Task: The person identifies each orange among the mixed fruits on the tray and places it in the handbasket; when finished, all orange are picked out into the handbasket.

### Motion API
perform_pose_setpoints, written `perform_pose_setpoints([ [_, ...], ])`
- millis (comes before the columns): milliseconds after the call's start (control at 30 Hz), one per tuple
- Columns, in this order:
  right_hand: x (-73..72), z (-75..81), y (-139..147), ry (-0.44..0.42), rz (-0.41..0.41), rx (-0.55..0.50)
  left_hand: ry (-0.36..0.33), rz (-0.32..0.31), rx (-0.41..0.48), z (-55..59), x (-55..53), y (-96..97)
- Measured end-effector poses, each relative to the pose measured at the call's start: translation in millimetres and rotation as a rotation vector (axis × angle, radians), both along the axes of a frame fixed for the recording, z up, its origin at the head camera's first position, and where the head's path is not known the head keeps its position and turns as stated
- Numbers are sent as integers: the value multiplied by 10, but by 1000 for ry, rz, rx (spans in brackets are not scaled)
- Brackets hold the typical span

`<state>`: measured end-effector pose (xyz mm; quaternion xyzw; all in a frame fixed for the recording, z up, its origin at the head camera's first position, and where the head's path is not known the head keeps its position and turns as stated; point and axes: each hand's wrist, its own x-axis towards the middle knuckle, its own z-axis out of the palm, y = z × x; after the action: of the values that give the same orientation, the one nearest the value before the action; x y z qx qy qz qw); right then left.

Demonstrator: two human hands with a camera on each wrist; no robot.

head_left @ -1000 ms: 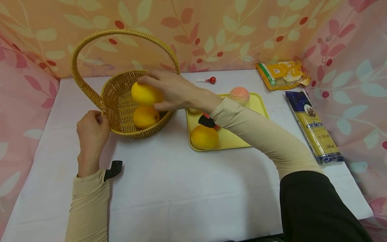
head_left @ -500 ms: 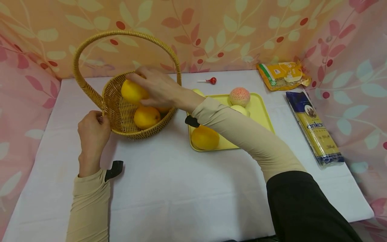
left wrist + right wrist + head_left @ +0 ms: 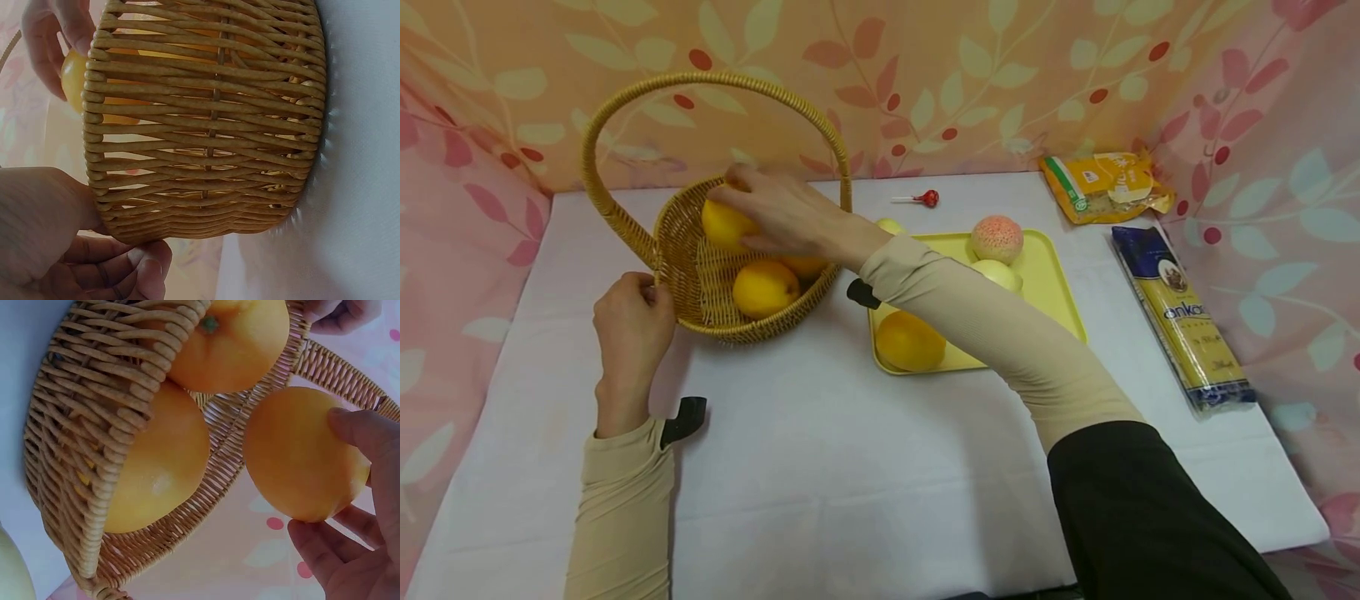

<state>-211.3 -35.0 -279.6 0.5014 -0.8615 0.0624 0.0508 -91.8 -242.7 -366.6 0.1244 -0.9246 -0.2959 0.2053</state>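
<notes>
My left hand (image 3: 634, 333) grips the left rim of a wicker basket (image 3: 711, 296), thumb and fingers on its edge. Inside the basket's far part, my right hand (image 3: 793, 212) holds a yellow-orange fruit (image 3: 724, 225) between thumb and fingers. In the right wrist view this held fruit (image 3: 306, 450) looks apart from the two others. Those are an orange-like fruit with a green stem end (image 3: 231, 344) and a smooth yellow-orange fruit (image 3: 156, 462), lying in the basket. The left wrist view shows the held fruit (image 3: 74, 78) at the rim, partly hidden behind the weave.
A yellow tray (image 3: 1048, 292) bears a yellow-orange fruit (image 3: 910, 342), a pink speckled ball (image 3: 997, 239) and pale round items, partly hidden by my right arm. Behind it lies a red lollipop (image 3: 929, 198). An orange bag (image 3: 1105, 187) and a pasta pack (image 3: 1183, 321) lie right.
My right hand has moved left and deeper into the basket with the fruit in its grip. Another fruit beneath the hand shows more now. The left hand stays on the rim.
</notes>
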Motion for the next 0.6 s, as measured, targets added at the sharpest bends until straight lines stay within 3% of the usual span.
perform_pose_setpoints([
  [333,-37,-94,-87,-109,-28,65,13,2,-5,-26,-6,-1],
  [600,-59,-186,-169,-119,-59,123,14,5,-3,-2,-2,-4],
])
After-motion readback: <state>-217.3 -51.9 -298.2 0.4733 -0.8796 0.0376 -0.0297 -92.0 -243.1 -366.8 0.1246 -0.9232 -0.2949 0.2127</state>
